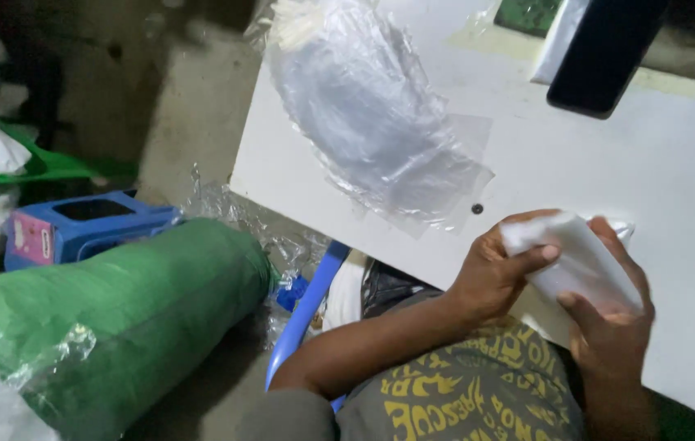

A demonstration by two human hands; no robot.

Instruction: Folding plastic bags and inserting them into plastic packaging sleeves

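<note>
- Left hand point(501, 269): closed about the upper left end of a white folded packet point(573, 261), thumb laid across its face, fingers curled behind it.
- Right hand point(612, 318): closed on the lower right end of the same packet, thumb underneath, fingers wrapped over the top edge.
- White folded packet: held between both hands, tilted, just above the near edge of the white table point(674, 171). Whether it is cloth or paper cannot be told.
- White table: flat top, one small dark hole point(477, 209) near the left hand.
- Clear plastic bags point(372, 114): a crumpled stack lying on the table's left part, overhanging its far corner, well apart from the hands.
- Black flat panel point(604, 49): leaning at the table's far side, above the hands.
- Green wrapped roll point(127, 310): lying on the floor left of the person, partly under loose clear film.
- Blue box point(86, 224): on the floor just beyond the green roll.
- Blue chair frame point(306, 306): between the roll and the person's left forearm.
</note>
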